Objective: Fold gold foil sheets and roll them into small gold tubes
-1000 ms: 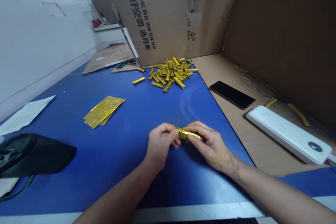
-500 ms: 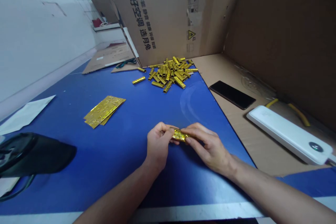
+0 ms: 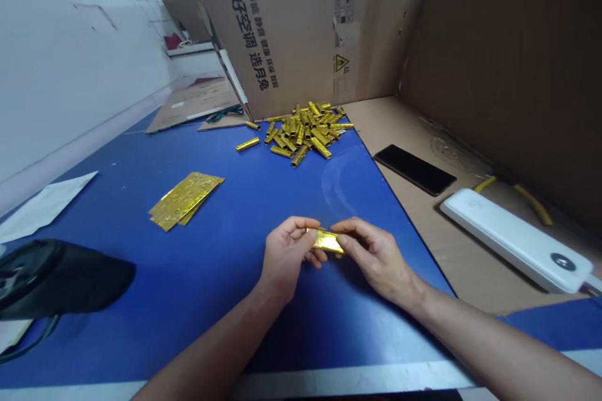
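A folded piece of gold foil paper (image 3: 328,241) is held between both hands above the blue table (image 3: 263,200). My left hand (image 3: 288,254) pinches its left end, thumb on top. On its right end, my right hand (image 3: 374,254) has closed thumb and fingers. Farther back lies a heap of gold foil paper tubes (image 3: 305,128), with a single tube (image 3: 247,144) a little apart on its left. A stack of flat gold foil sheets (image 3: 187,198) rests to the left of my hands.
Tall cardboard (image 3: 291,25) stands behind the heap. On the right, a black phone (image 3: 414,169) and a white power bank (image 3: 512,238) lie on cardboard. A black cap-like object (image 3: 70,276) and a white paper (image 3: 49,207) are at the left.
The gold foil piece has turned so that a smooth, shiny face shows between the hands. My fingers have shifted slightly on it; the heap and the stack look the same.
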`<state>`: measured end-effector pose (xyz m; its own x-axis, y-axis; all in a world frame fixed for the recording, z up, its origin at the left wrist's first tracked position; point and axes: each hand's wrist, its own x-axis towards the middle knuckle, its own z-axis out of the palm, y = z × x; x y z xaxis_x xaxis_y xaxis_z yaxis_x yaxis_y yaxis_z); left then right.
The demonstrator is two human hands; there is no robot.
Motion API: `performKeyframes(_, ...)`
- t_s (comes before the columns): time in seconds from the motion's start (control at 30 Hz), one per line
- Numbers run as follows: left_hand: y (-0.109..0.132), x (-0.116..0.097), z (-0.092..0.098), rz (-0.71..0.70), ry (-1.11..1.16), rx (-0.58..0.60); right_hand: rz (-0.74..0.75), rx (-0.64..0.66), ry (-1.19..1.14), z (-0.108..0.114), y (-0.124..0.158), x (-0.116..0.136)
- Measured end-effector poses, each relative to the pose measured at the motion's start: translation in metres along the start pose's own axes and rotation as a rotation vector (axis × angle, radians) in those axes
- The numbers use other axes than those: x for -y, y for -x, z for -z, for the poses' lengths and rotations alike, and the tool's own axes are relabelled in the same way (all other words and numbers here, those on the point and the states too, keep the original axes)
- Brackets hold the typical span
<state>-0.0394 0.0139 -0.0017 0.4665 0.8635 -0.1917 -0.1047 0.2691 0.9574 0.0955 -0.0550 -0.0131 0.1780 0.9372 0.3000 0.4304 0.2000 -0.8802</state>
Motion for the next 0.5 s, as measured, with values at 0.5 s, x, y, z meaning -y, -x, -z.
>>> performKeyframes(0.5, 0.0045, -0.004, -0.004, -0.016, -0.104, 0.114, -0.182, -0.028, -0.09, 0.0026, -0.0047, -0.0046)
